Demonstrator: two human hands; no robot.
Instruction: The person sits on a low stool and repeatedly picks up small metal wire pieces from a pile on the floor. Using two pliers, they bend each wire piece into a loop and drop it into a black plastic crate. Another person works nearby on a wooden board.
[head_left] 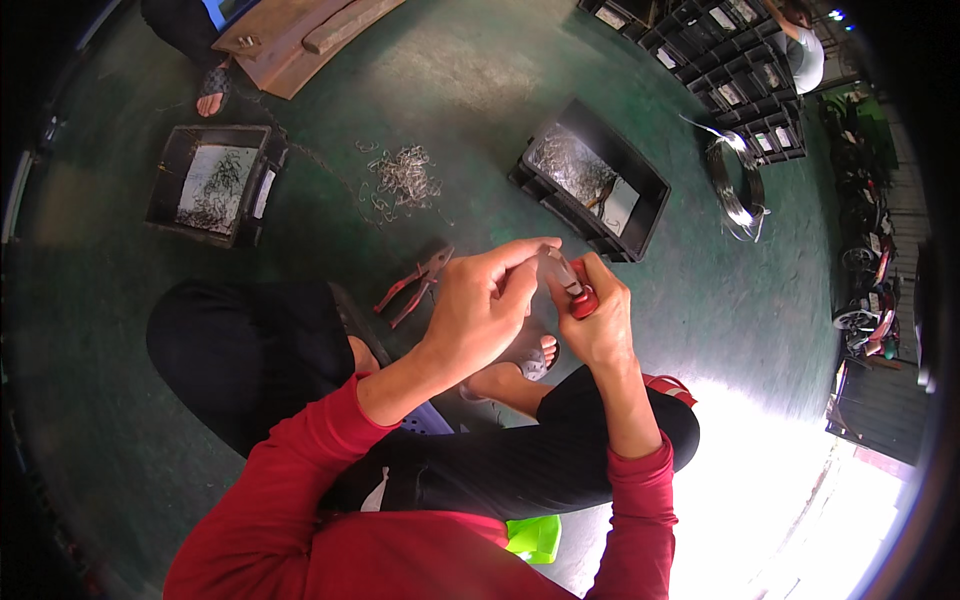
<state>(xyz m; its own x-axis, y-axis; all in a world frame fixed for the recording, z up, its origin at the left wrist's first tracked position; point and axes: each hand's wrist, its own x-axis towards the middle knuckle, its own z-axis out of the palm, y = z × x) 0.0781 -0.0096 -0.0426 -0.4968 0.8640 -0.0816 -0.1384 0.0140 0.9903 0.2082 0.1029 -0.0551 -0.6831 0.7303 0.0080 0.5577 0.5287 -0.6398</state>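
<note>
My right hand (600,315) is closed around a pair of red-handled pliers (583,302), jaws pointing up and to the left. Close beside those jaws, my left hand (485,300) is in a pinch, thumb and index finger brought together. Whatever lies between its fingertips is too small to make out. A second pair of pliers (418,286) with red and black handles lies on the floor left of my left hand. Beyond it is a loose pile of small bent metal hooks (405,178).
Black crates with small metal pieces stand at the left (262,180) and right (655,195). A wire coil (735,185) lies near stacked black crates (745,75). A wooden board (290,50) and another person's foot (211,100) are at far left; another person (803,60) is far right.
</note>
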